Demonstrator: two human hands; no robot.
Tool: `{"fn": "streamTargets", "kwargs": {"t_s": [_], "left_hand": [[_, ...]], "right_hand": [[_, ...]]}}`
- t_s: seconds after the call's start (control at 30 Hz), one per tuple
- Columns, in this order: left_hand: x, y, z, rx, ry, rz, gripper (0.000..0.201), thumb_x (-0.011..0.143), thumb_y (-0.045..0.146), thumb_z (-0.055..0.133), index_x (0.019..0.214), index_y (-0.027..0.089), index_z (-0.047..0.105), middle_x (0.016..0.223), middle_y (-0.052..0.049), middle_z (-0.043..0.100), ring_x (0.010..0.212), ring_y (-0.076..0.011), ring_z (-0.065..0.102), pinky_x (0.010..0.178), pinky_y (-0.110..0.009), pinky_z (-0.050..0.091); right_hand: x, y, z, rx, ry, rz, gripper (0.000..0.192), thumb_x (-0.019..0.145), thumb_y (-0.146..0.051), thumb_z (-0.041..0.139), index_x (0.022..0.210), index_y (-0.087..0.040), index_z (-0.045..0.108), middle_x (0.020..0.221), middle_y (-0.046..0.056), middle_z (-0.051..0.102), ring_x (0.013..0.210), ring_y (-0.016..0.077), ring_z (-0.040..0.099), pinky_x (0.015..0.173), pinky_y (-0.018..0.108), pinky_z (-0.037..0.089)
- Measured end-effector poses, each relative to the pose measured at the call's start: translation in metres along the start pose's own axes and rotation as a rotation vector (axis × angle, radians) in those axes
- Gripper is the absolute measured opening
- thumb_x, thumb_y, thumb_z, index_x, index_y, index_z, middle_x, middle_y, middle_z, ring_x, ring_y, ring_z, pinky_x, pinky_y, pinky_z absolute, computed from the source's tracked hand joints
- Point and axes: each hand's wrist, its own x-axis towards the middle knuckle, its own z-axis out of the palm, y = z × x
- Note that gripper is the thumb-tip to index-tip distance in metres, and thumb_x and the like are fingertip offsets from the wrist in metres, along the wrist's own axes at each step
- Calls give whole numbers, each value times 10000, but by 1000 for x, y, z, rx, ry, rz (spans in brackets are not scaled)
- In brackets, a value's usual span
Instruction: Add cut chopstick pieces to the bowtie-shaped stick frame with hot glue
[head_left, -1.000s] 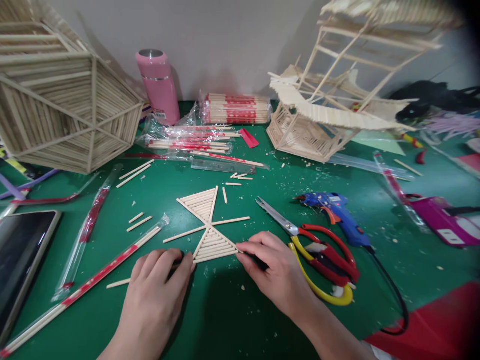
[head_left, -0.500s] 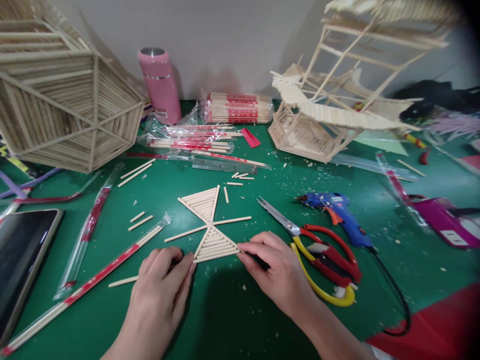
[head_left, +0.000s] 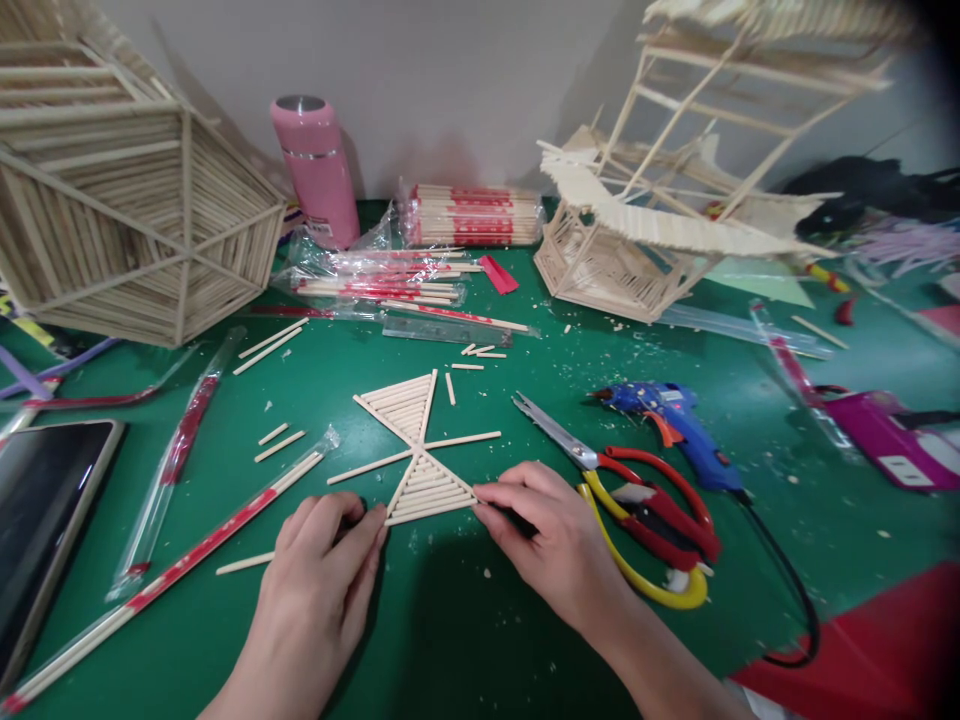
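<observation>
A flat frame of thin wooden sticks [head_left: 429,490] lies on the green table, its spokes crossing at a centre. Two opposite wedges, the far one and the near one, are filled with rows of sticks; the side spokes stand bare. My left hand [head_left: 322,560] pinches the near wedge's left corner between thumb and fingers. At the right corner of the same wedge, my right hand [head_left: 540,525] grips the stick ends with thumb and forefinger. Just left of my left hand lies a loose stick [head_left: 244,564], partly hidden by it.
Scissors [head_left: 645,510] and a blue glue gun [head_left: 675,420] with its cord lie to the right. Wrapped chopsticks [head_left: 217,535] and a phone [head_left: 52,520] are at left. Behind stand a pink bottle [head_left: 319,175] and two stick models [head_left: 135,215], [head_left: 622,260] by the wall.
The whole view has shifted very slightly. Both hands keep the same hold on the near wedge's corners, and the stick frame looks the same.
</observation>
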Motion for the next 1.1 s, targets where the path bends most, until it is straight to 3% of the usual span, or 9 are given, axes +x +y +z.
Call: {"fn": "streamTargets", "kwargs": {"t_s": [0.53, 1.1], "left_hand": [[-3, 0, 3, -90, -31, -76, 196, 871, 158, 408, 972, 177, 575, 907, -68, 489, 808, -180, 493, 654, -293, 458], [-5, -5, 3, -91, -50, -62, 234, 869, 163, 386, 980, 195, 590, 900, -74, 539, 815, -198, 517, 678, -321, 458]], "right_hand": [[0, 0, 0, 6, -12, 11, 144, 820, -161, 549, 902, -162, 668, 762, 53, 598, 703, 167, 562, 612, 293, 476], [1, 0, 0, 14, 2, -1, 141, 824, -166, 546, 896, -176, 667, 757, 50, 600, 694, 166, 561, 607, 296, 472]]}}
